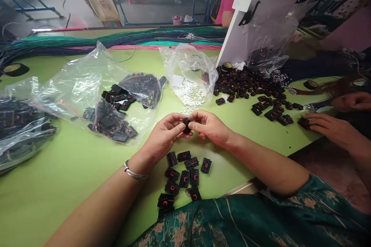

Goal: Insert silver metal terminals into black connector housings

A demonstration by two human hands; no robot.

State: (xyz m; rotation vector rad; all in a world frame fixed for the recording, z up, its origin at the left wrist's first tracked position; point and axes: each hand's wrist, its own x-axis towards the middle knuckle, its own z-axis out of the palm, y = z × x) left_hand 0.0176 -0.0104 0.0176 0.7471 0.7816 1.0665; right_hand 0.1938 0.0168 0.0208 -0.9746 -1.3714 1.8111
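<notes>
Between my two hands a small black connector (186,126) is held above the green table (116,177). My left hand (166,133) pinches it from the left with thumb and fingers, and my right hand (209,126) grips it from the right. Just beyond my fingertips, small white pieces (189,94) spill from an open clear bag (203,65). Nearer my body lie several black connectors with red parts (184,178), loosely grouped below my hands. Some of the held connector is covered by my fingers.
Clear bags of black parts (110,123) lie at the left, near a roll of black tape (16,69). A pile of black connectors (246,83) sits at the right by a white panel (240,11). Another person's hands (327,127) work there. Bundled wires (130,38) cross the back.
</notes>
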